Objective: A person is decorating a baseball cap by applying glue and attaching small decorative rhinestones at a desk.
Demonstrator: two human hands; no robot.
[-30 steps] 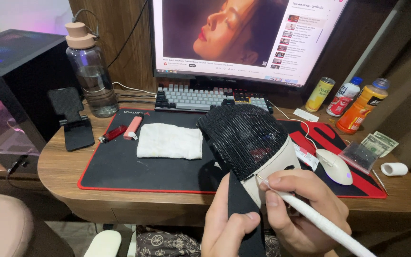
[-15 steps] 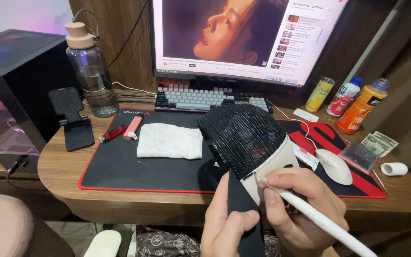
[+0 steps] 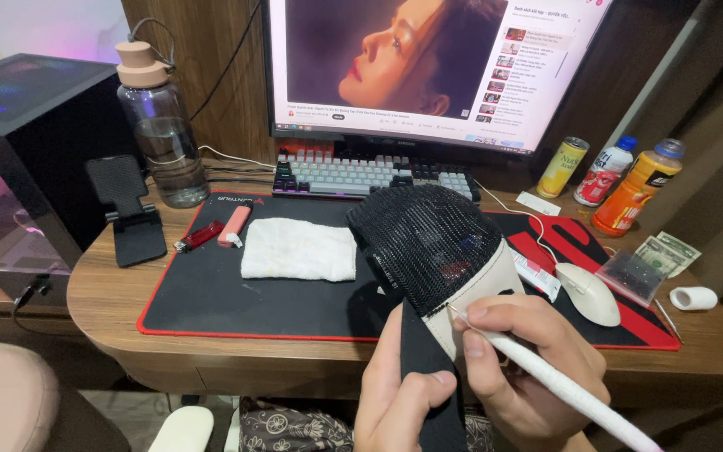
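Left hand (image 3: 403, 402) clenched on dark strap below black mesh cap (image 3: 433, 243) raised over desk mat (image 3: 211, 293), right hand (image 3: 525, 360) pinching white needle tool (image 3: 562, 389) at cream edge; risk: tip slipping, pricking left thumb.

Dim warm room, bright monitor (image 3: 437, 67) glow, sharp focus.

The right hand (image 3: 529, 360) is drawing the white hooked tool (image 3: 562, 389) slightly back along the beige edge of the black mesh piece (image 3: 428, 243), while the left hand (image 3: 399, 393) is shifting its thumb a little higher on the dark strap (image 3: 428, 368).
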